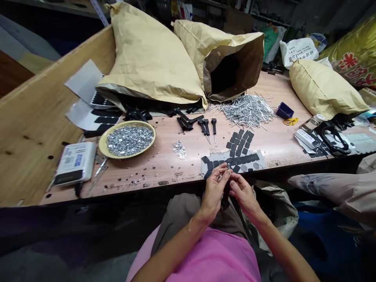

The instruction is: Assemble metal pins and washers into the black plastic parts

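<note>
Lower centre: left hand (216,192) pinching metal piece (228,166), right hand (243,196) beside | left: bowl (102,146) | centre-right: pins (249,111) | top: sacks (152,58)

Black piece (226,194) partly hidden by 2 hands (215,192), shape unclear

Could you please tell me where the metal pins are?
In the head view, the metal pins lie right of centre, before the gaping paper sack and left of the blue box.

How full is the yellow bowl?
Mostly full, it seems: small shiny metal pieces cover the yellow bowl nearly to its rim. I can't tell how deep.
</note>
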### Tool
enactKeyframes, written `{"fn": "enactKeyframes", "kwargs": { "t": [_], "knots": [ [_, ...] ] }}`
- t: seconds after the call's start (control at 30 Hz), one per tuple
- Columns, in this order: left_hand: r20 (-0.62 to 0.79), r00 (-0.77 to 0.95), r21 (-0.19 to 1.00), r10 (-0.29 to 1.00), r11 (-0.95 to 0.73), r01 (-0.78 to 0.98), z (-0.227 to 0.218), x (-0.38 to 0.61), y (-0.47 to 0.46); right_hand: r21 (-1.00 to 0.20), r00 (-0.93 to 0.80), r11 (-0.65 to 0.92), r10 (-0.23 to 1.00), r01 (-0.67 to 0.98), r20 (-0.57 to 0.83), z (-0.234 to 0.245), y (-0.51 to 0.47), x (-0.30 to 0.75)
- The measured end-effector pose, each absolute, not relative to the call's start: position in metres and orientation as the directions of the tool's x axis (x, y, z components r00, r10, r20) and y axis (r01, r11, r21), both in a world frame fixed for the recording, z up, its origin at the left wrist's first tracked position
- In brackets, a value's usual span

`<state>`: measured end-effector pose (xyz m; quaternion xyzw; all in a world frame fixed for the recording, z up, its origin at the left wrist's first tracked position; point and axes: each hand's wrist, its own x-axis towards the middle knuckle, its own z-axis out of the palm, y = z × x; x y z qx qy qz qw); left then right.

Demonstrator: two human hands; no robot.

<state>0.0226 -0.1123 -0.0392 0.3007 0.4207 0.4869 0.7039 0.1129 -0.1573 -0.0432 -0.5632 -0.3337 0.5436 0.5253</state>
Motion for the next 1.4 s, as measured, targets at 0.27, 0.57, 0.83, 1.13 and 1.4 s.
{"fn": "enactKeyframes", "kwargs": {
  "t": [0.27,0.57,0.83,1.13,1.4],
  "knots": [
    [-0.194,0.207,0.941,0.959,0.241,-0.237,-0.057,0.019,-0.101,-0.892,0.305,-0.117,0.952,0.436,0.024,-0.044,-0.130,0.163],
    [0.209,-0.235,0.929,0.949,-0.118,0.350,-0.118,-0.026,-0.076,-0.088,0.173,-0.151,0.911,0.985,0.375,-0.066,-0.038,0.279],
    [0.328,-0.308,0.840,0.893,-0.127,0.527,-0.156,-0.030,-0.073,0.109,-0.037,0.007,0.960,0.994,0.278,-0.084,-0.004,0.307],
    [0.236,-0.410,0.865,0.881,0.002,0.502,-0.144,-0.030,-0.075,-0.078,-0.254,0.270,0.951,0.960,0.177,-0.079,-0.007,0.307],
    [0.252,-0.388,0.849,0.886,-0.010,0.529,-0.140,-0.032,-0.076,-0.119,-0.195,0.213,0.969,0.970,0.150,-0.076,-0.006,0.313]
  ]
}}
